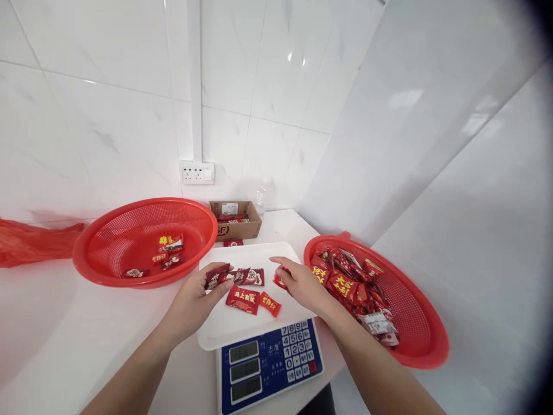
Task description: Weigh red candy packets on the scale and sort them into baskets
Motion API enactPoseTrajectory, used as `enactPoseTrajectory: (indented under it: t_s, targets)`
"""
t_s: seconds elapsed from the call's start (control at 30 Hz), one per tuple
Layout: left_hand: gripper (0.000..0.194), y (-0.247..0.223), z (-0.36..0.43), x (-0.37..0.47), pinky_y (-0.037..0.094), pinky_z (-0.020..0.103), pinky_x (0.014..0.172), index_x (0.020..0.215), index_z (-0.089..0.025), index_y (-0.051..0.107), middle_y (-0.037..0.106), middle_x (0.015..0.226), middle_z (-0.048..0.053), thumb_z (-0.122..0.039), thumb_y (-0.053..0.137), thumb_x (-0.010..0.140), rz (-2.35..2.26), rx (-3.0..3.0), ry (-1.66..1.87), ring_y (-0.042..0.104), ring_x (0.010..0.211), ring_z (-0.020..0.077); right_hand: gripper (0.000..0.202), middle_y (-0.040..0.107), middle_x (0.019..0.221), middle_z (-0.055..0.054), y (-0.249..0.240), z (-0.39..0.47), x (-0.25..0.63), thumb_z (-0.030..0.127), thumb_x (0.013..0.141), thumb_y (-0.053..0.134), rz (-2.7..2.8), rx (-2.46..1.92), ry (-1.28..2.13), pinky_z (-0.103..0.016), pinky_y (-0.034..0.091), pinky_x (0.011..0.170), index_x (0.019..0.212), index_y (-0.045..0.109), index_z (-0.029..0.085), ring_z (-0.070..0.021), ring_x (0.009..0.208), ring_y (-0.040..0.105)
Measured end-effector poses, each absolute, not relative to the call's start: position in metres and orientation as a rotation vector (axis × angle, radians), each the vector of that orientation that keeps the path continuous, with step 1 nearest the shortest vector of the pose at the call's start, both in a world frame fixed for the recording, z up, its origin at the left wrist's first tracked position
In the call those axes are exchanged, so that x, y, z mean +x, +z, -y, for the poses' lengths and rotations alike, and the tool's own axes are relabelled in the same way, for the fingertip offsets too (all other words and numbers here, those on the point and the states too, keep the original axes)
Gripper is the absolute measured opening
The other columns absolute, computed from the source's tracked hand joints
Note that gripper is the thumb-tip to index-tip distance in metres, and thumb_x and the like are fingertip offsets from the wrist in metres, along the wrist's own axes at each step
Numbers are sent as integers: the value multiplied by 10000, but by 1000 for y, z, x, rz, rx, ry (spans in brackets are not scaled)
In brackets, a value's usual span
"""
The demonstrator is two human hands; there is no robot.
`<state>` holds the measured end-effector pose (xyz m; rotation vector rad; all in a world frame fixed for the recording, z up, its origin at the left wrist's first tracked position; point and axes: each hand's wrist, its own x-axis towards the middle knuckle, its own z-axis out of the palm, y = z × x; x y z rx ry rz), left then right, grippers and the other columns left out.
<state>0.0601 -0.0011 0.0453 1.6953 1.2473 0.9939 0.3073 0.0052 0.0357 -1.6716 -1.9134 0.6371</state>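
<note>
My left hand [199,297] is closed on dark red candy packets [218,276] over the left side of the white tray [216,335], which sits on a digital scale [271,366]. A similar dark red packet [254,276] lies just past its fingertips. On the tray in front lie a red packet [242,300] with pale lettering and a smaller orange-red packet [270,304]. Over the tray's right side my right hand [300,283] has its index finger stretched out. Its other fingers are curled around a red packet [280,280], partly hidden by them.
A red plastic basket [116,227] on the left holds several packets. Another red basket [425,323], on the right, holds a heap of them. Behind the tray stands a small cardboard box [248,230] with packets inside. A red plastic bag [38,242] lies far left.
</note>
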Motion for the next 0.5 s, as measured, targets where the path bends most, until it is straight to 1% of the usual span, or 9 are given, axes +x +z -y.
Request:
enactPoseTrajectory:
  t_s: [0.03, 0.1, 0.17, 0.3, 0.4, 0.5]
  targets:
    - [410, 45, 1, 60, 475, 350, 868, 1075, -200, 608, 660, 1086, 71, -469, 593, 766, -1248, 1690, 996, 602, 1008, 247, 403, 649, 1094, -81, 35, -5, 306, 249, 876, 381, 1931, -1666, 592, -360, 464, 861, 1258, 500, 197, -193, 975, 610]
    - [423, 43, 0, 60, 483, 356, 859, 1078, -198, 609, 661, 1083, 74, -471, 604, 755, -1247, 1665, 1006, 607, 995, 250, 444, 563, 1257, -105, 33, -2, 302, 228, 866, 400, 1979, -1670, 481, -393, 407, 970, 1304, 458, 186, -213, 1145, 523]
    - [435, 42, -1, 60, 489, 363, 854, 1081, -192, 611, 662, 1081, 79, -468, 616, 744, -1241, 1632, 1017, 611, 983, 251, 466, 482, 1346, -111, 32, 5, 297, 225, 859, 427, 2045, -1669, 405, -402, 353, 1035, 1322, 442, 175, -218, 1238, 439]
    - [439, 40, -2, 60, 491, 372, 856, 1085, -182, 604, 663, 1075, 85, -462, 616, 748, -1203, 1603, 1022, 615, 974, 248, 405, 480, 1354, -87, 27, 23, 290, 263, 867, 449, 2198, -1620, 396, -423, 342, 1057, 1260, 524, 196, -235, 1278, 392]
    - [429, 39, -3, 59, 487, 365, 857, 1090, -183, 591, 657, 1086, 85, -464, 594, 766, -1199, 1629, 1014, 612, 980, 241, 360, 510, 1331, -55, 22, 33, 291, 282, 859, 483, 2324, -1533, 411, -457, 325, 1068, 1203, 579, 231, -258, 1312, 337]
    - [415, 40, -3, 59, 483, 350, 858, 1088, -192, 585, 649, 1100, 75, -468, 575, 779, -1228, 1666, 994, 605, 998, 235, 360, 535, 1306, -53, 16, 37, 298, 257, 867, 463, 2343, -1551, 441, -455, 335, 1064, 1208, 576, 230, -249, 1295, 369]
